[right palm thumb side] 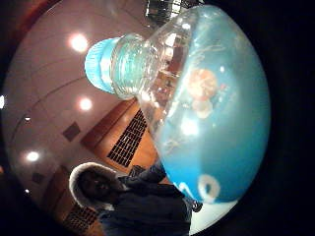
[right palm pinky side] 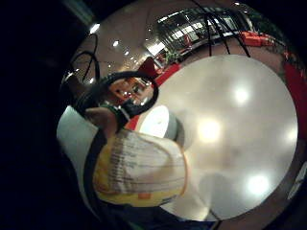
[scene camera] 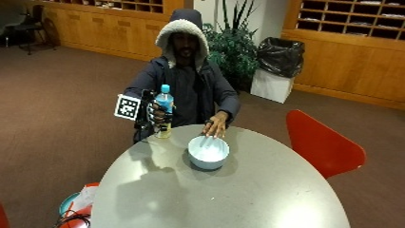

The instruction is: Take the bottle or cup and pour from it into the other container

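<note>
Black-gloved fingers (scene camera: 158, 114) curled round bottle (scene camera: 164, 110), right hand (scene camera: 154, 115) holding it upright, lifted above near table (scene camera: 221, 190) edge, blue cap on. Blue label fills thumb-side palm view; yellow lower label shows in little-finger-side view. Pale bowl (scene camera: 208, 152) sits on table just beside, bare left hand (scene camera: 215, 127) resting at bowl's far rim. Red chair (scene camera: 323, 145) beside table.

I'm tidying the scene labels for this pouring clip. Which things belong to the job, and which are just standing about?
Part of the job:
- clear plastic bottle with blue label and blue cap, upright, gripped by the gloved right hand
- pale blue round bowl on the grey round table
- bare left hand, resting behind the bowl

Just about:
- red chair
- green potted plant
- black-bagged bin
</note>
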Demonstrator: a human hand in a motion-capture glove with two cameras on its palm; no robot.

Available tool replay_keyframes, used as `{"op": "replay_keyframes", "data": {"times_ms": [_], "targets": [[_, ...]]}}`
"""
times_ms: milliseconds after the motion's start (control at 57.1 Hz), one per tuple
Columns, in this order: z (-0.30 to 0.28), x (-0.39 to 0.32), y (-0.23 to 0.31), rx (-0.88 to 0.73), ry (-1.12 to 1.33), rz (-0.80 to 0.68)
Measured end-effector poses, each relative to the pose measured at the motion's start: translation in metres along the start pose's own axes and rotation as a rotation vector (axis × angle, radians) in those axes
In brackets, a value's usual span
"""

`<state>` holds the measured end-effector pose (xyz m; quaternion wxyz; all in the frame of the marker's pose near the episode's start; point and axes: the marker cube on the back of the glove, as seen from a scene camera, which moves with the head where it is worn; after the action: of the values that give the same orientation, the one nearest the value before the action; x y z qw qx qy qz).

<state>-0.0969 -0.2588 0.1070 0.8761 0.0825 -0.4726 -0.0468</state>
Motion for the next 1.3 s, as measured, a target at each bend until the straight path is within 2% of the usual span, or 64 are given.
{"op": "replay_keyframes", "data": {"times_ms": [105,280,385,455,543,630,736,823,893,981,1051,1086,1121,1208,1296], "targets": [[-0.003,0.017,0.013,0.124,-0.056,-0.061],[0.006,0.043,0.023,0.174,-0.128,0.148],[0.024,0.058,0.047,0.121,-0.108,0.107],[0.041,0.066,0.053,0.110,-0.110,0.020],[0.058,0.065,0.060,0.025,-0.120,0.140],[0.077,0.070,0.042,0.066,-0.099,0.043],[0.094,0.069,0.051,-0.030,-0.132,0.149],[0.109,0.069,0.042,0.087,-0.132,0.019],[0.114,0.069,0.053,0.018,-0.115,0.076],[0.121,0.070,0.047,0.100,-0.114,0.017],[0.123,0.063,0.061,0.028,-0.112,0.110],[0.125,0.061,0.068,0.033,-0.102,0.109],[0.128,0.060,0.073,0.072,-0.089,0.069],[0.134,0.065,0.060,0.289,-0.054,-0.147],[0.131,0.066,0.065,0.143,-0.061,-0.025]]}}
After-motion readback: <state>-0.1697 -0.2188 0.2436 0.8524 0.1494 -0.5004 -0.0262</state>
